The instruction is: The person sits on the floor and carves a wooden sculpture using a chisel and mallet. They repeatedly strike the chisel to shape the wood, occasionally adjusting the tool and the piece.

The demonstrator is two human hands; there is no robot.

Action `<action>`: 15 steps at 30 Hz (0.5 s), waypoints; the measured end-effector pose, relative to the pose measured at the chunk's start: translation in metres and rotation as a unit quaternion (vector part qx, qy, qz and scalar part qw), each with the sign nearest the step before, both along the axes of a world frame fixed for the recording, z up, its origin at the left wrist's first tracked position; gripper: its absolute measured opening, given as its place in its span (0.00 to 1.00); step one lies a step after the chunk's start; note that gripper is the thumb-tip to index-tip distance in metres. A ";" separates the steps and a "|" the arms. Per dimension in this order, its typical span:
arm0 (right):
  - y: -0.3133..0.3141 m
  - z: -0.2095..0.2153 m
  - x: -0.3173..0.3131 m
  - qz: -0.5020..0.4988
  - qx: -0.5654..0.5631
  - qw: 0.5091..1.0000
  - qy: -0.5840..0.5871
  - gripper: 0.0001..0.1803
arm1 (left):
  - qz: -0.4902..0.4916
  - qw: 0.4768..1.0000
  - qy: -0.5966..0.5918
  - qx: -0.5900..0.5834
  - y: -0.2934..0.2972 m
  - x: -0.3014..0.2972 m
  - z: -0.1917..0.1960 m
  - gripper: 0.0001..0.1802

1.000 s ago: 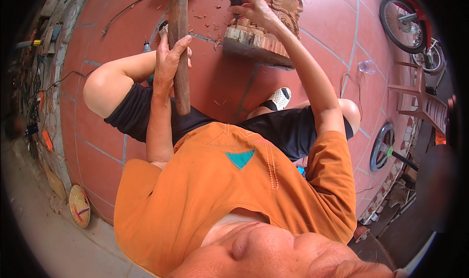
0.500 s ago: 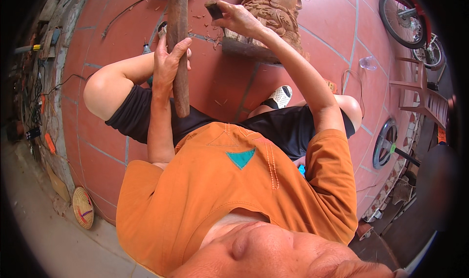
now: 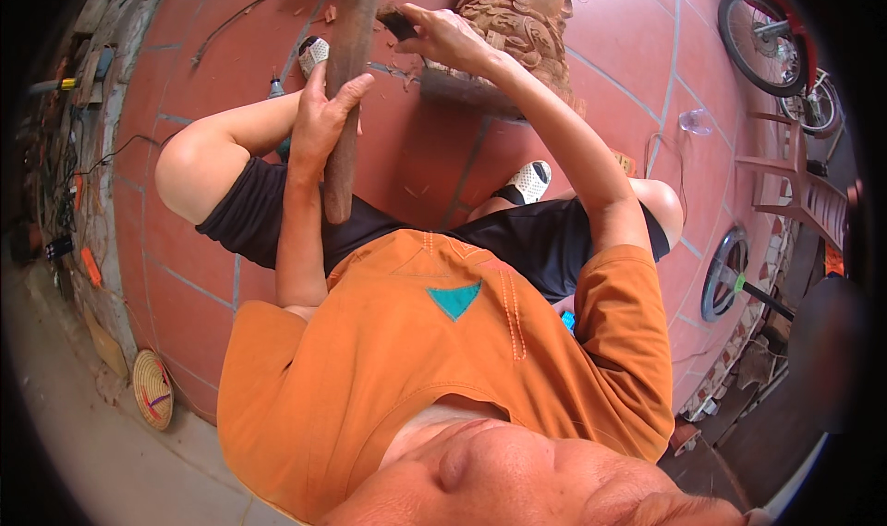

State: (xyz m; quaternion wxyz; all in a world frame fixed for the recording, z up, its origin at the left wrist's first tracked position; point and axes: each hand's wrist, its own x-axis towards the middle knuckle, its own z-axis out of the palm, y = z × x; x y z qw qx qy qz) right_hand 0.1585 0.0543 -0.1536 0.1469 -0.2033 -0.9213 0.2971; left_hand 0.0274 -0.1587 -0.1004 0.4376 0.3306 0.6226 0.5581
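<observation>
A thick, round wooden club (image 3: pixel 349 50) stands nearly upright in the view, its upper end beyond the top edge. Around its middle my left hand (image 3: pixel 321 124) is closed, thumb across the front. My right hand (image 3: pixel 445 39) pinches a small dark block (image 3: pixel 399 24) between thumb and fingers, just right of the club. Whether the block touches the club is hard to see. Beyond my right wrist lies a carved wooden sculpture (image 3: pixel 527 22) with deep relief, a dark rounded log piece (image 3: pixel 471 93) at its near end.
Wood chips (image 3: pixel 411 78) lie on the red tiled floor (image 3: pixel 610 82) between my legs. A clear cup (image 3: pixel 695 122), a plastic chair (image 3: pixel 799 170), a motorbike wheel (image 3: pixel 762 41) and a loose wheel (image 3: pixel 725 275) are on the right. Tools line the left wall; a woven hat (image 3: pixel 152 390) lies below.
The club's upper part has swung right, toward the dark block, while its lower end stays almost in place. My left hand has shifted slightly right. My right hand has barely moved.
</observation>
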 end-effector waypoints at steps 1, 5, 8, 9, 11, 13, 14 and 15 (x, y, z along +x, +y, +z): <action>-0.002 0.000 0.000 0.000 0.000 1.000 0.001 0.36 | 0.013 1.000 -0.016 0.020 0.000 0.000 0.002 0.15; -0.005 -0.002 -0.002 0.002 0.002 1.000 0.009 0.36 | 0.123 0.983 -0.014 0.134 0.000 -0.003 0.013 0.16; -0.003 -0.002 -0.005 0.009 0.002 1.000 -0.005 0.35 | 0.126 0.986 0.042 0.105 0.005 0.003 -0.003 0.18; -0.003 -0.002 -0.006 0.012 0.002 1.000 -0.013 0.34 | 0.073 0.994 0.062 0.058 0.004 0.008 -0.006 0.19; 0.002 -0.002 0.000 0.003 -0.016 1.000 0.010 0.32 | 0.001 1.000 0.030 -0.007 0.002 0.004 -0.011 0.20; 0.008 -0.005 0.002 0.014 -0.034 0.999 0.026 0.27 | -0.041 0.999 -0.002 -0.024 0.001 0.003 -0.007 0.19; 0.013 -0.009 0.003 0.006 -0.051 0.998 0.036 0.26 | -0.029 0.999 -0.011 -0.014 0.002 0.003 -0.008 0.20; 0.018 -0.012 0.006 -0.002 -0.068 0.997 0.046 0.25 | -0.017 1.000 -0.021 -0.004 0.003 0.002 -0.011 0.20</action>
